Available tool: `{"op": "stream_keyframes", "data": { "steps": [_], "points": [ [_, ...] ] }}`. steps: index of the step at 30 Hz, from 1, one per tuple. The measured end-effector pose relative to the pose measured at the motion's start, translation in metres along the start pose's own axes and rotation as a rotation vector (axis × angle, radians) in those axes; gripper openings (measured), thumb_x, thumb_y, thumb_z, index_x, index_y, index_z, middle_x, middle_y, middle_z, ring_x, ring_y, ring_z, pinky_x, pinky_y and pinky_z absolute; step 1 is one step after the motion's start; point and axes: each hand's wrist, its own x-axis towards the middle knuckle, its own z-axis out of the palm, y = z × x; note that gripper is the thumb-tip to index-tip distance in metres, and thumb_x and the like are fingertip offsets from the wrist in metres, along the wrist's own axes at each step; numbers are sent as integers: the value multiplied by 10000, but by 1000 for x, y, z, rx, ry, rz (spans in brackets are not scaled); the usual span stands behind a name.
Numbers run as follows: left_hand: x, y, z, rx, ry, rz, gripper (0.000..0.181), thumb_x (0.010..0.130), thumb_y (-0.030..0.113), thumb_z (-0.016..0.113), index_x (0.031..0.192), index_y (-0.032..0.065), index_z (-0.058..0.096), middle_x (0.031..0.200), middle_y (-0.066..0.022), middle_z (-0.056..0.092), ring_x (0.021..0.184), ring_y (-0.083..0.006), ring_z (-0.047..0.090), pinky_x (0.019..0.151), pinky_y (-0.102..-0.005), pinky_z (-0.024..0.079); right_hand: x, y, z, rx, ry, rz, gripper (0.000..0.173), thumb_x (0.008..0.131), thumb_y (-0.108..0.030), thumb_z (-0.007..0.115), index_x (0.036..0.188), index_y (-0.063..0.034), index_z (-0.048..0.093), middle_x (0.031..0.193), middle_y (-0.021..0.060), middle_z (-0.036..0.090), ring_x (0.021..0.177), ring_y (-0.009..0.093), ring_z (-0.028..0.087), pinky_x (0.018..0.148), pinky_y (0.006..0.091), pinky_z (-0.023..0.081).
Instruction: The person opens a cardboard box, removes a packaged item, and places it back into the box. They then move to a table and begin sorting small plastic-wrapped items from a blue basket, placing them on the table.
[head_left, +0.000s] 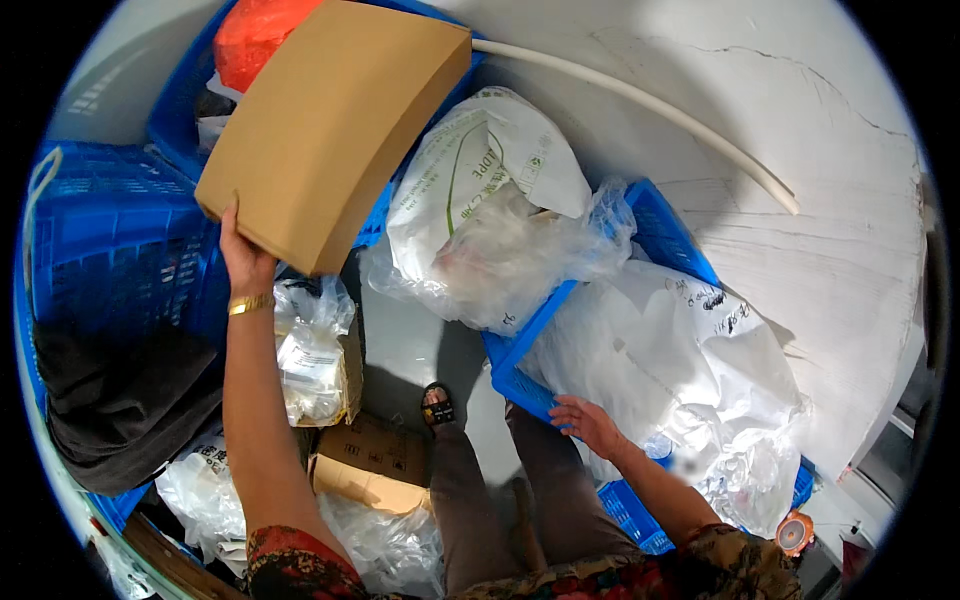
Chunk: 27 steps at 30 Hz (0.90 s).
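My left hand (246, 255) grips the near edge of a plain brown cardboard box (337, 120), thumb on its top face. The box slants over a blue plastic crate (176, 124) at the back; whether its far end rests there, I cannot tell. My right hand (586, 426) holds nothing, its fingers slightly apart at the rim of another blue plastic crate (517, 379). Whether the fingertips touch that rim is unclear. A large white plastic sack (667, 345) bulges from this crate. Behind it stands a printed white sack (457, 180) with clear plastic film over its front.
A red plastic bag (259, 41) sits in the back crate. To the left are a blue crate (120, 240) and black cloth (127, 405). Bagged goods (311, 367) and an open carton (375, 457) lie by my feet. A white pipe (645, 101) leans along the wall.
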Motion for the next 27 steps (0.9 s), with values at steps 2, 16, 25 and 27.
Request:
{"op": "stream_keyframes", "data": {
  "steps": [2, 16, 25, 27],
  "points": [
    [-41, 11, 5, 37, -30, -3, 465, 915, 309, 525, 1270, 17, 459, 1207, -129, 569, 1073, -258, 573, 897, -388, 484, 1, 3, -2, 8, -6, 15, 582, 907, -499, 467, 1323, -93, 449, 1222, 97, 545, 1075, 199, 515, 911, 353, 384],
    [-142, -155, 28, -10, -8, -118, 461, 861, 193, 599, 1261, 26, 444, 1181, -89, 548, 1060, -204, 558, 896, -342, 472, 4, 6, -18, 14, -29, 12, 585, 897, -503, 488, 1320, -101, 452, 1216, 91, 549, 1077, 205, 523, 909, 352, 387],
    [-156, -180, 46, 62, -76, -181, 502, 888, 336, 568, 1292, 66, 443, 1230, -61, 538, 1106, -196, 540, 918, -348, 459, 0, 22, -21, 50, -24, -23, 555, 907, -489, 477, 1297, -95, 468, 1203, 95, 551, 1051, 203, 533, 895, 349, 394],
    [-156, -181, 42, -62, -90, -303, 499, 867, 264, 611, 1285, 63, 427, 1211, -57, 532, 1101, -193, 534, 917, -352, 453, 2, 24, -18, 64, -32, -18, 564, 905, -494, 477, 1298, -91, 467, 1198, 96, 554, 1051, 204, 534, 893, 348, 394]
  ]
}}
